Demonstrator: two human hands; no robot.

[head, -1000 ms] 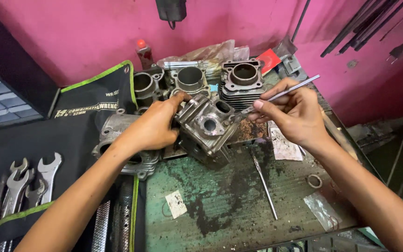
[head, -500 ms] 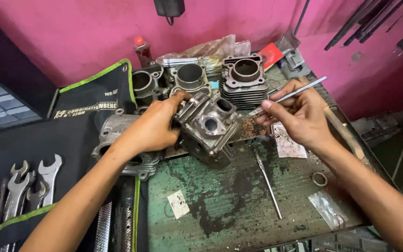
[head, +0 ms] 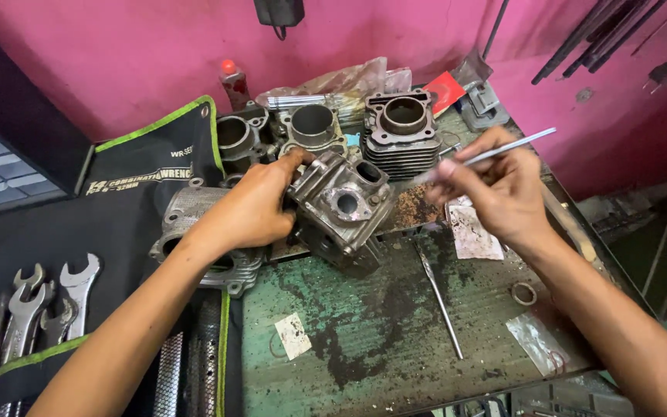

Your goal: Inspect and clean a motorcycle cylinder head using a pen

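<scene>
My left hand (head: 252,208) grips the left side of a grimy grey engine cylinder head (head: 345,205), which is tilted on the green workbench (head: 395,340). My right hand (head: 499,189) is to the right of it and pinches a thin metal rod (head: 496,154) like a pen. The rod's tip is close to the head's upper right corner, and whether it touches I cannot tell.
Three finned engine cylinders (head: 403,131) stand at the back against the pink wall. A second thin rod (head: 440,297) and a metal ring (head: 523,293) lie on the bench. A black wrench roll (head: 156,166) with several spanners (head: 36,305) lies at left. Another engine casting (head: 194,224) sits under my left wrist.
My right hand with the rod has shifted slightly right and away from the cylinder head. My left hand keeps its hold.
</scene>
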